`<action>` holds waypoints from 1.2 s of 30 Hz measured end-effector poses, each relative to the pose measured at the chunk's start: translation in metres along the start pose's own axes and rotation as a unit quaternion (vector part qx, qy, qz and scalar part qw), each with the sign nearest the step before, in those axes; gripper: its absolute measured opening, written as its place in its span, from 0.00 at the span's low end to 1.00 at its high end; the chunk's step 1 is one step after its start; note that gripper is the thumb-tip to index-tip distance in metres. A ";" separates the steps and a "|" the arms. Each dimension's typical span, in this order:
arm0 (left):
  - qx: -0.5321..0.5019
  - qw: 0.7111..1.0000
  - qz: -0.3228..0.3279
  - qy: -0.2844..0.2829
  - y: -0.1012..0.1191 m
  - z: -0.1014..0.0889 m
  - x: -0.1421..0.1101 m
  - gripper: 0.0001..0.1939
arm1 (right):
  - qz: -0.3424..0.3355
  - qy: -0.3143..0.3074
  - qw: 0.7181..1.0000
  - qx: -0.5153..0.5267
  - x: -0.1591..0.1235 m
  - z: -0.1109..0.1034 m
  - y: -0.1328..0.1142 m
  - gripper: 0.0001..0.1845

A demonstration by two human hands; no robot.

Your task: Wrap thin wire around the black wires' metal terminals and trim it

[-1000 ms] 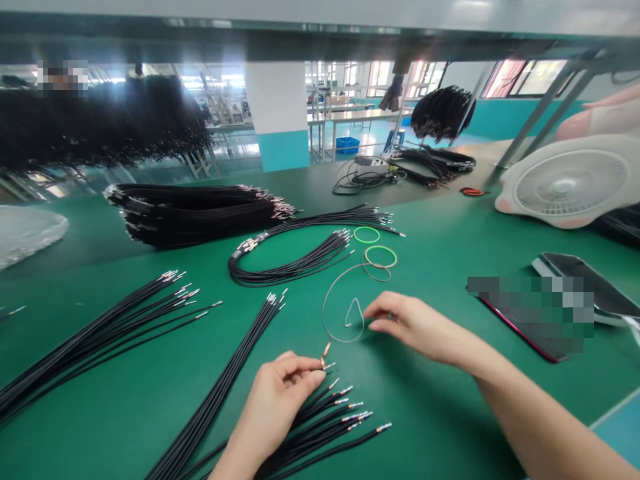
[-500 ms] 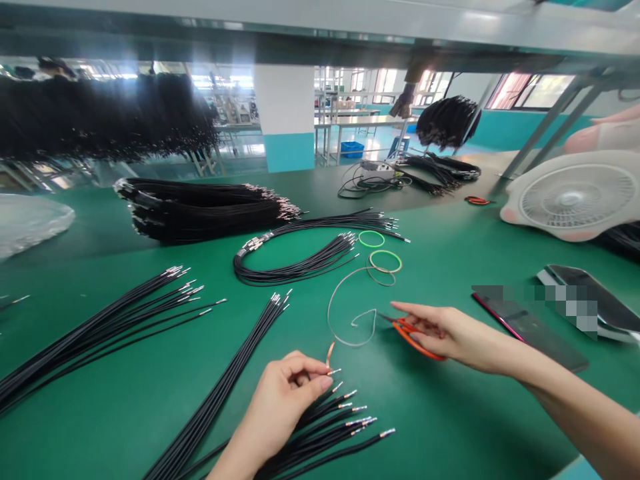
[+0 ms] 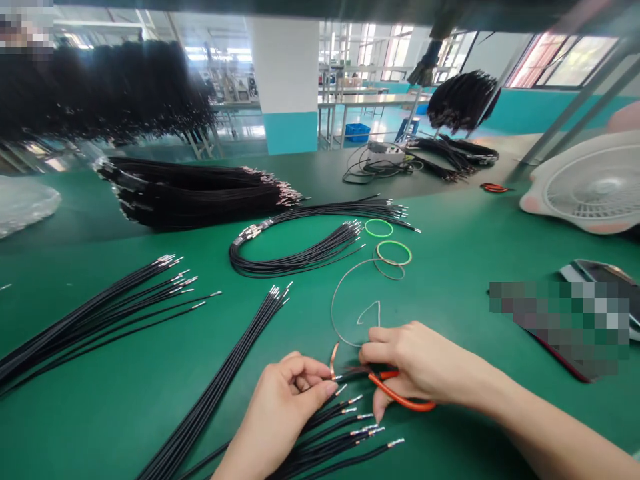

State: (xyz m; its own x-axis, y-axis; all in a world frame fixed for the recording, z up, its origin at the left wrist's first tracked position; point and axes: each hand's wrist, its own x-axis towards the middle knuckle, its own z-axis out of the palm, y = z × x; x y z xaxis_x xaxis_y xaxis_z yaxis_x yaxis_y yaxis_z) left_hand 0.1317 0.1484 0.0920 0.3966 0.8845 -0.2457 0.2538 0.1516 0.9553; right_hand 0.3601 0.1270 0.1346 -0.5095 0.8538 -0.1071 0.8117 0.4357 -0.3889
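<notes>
My left hand (image 3: 285, 407) pinches the end of a black wire (image 3: 327, 383) from a loose bunch of black wires (image 3: 325, 440) lying under it; a small copper strip (image 3: 333, 358) sticks up at the fingertips. My right hand (image 3: 417, 363) grips orange-handled scissors (image 3: 400, 397), their blades pointing left at the pinched wire end. A thin bare wire loop (image 3: 350, 300) lies on the green table (image 3: 450, 267) just beyond both hands.
More black wire bundles lie at the left (image 3: 100, 313), centre (image 3: 225, 380) and as a coiled bunch (image 3: 295, 253). A large stack (image 3: 195, 193) sits farther back. Green rings (image 3: 393, 252), a white fan (image 3: 590, 183) and a dark flat device (image 3: 600, 273) lie to the right.
My right hand picked up the orange scissors from the table and brought them left to the wire end held by my left hand. The left hand stayed in place.
</notes>
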 end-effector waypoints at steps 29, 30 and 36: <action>0.076 0.995 -0.039 -0.055 0.003 0.003 -0.007 0.03 | 0.047 -0.043 0.998 -0.012 -0.010 -0.001 -0.004 0.18; 0.070 0.995 -0.040 -0.052 0.003 0.003 -0.007 0.04 | 0.061 -0.034 0.998 -0.010 -0.011 -0.003 -0.002 0.15; 0.059 0.995 -0.052 -0.067 0.010 -0.005 -0.009 0.11 | 0.166 0.023 0.986 -0.002 -0.029 -0.012 0.026 0.11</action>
State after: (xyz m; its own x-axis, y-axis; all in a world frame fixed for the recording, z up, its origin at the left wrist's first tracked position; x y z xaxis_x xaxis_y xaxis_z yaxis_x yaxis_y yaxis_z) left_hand 0.1258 0.1443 0.1044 0.4756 0.7986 -0.3687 0.3980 0.1785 0.8999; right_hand 0.3990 0.1168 0.1385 -0.2013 0.9617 -0.1860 0.9327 0.1302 -0.3364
